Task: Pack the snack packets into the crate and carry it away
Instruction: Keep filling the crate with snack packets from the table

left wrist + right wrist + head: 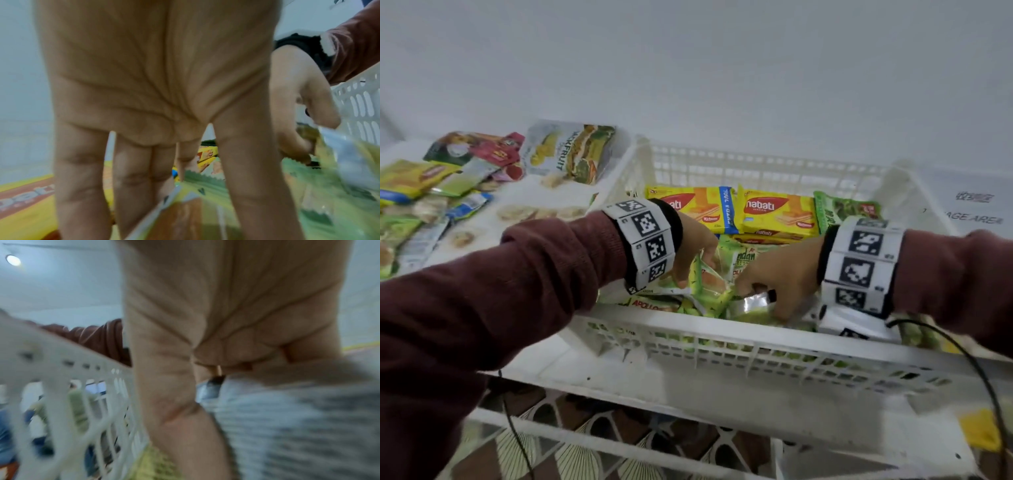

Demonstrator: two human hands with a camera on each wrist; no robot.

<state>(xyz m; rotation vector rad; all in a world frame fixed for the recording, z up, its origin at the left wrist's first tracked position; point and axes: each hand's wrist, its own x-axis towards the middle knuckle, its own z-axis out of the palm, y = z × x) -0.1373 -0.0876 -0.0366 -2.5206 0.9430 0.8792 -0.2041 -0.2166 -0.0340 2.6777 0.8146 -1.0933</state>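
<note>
A white slatted crate [722, 334] stands on the table and holds two yellow wafer packs [777, 212] at the back and several green snack packets in front. Inside it, my left hand [695, 269] pinches a green packet [710, 279] between thumb and fingers [131, 186]; the packet's serrated edge [180, 211] rises between them. My right hand [760, 293] is also in the crate, fingers curled round a green packet with a silver end [753, 303], blurred in the right wrist view [287, 426]. More loose packets [571, 152] lie on the table left of the crate.
The crate's near wall [61, 369] runs just in front of both wrists. A printed floor label [976, 212] lies to the right of the crate. A black cable [976, 370] hangs from my right wrist. Below the table edge there is a white rail and patterned floor.
</note>
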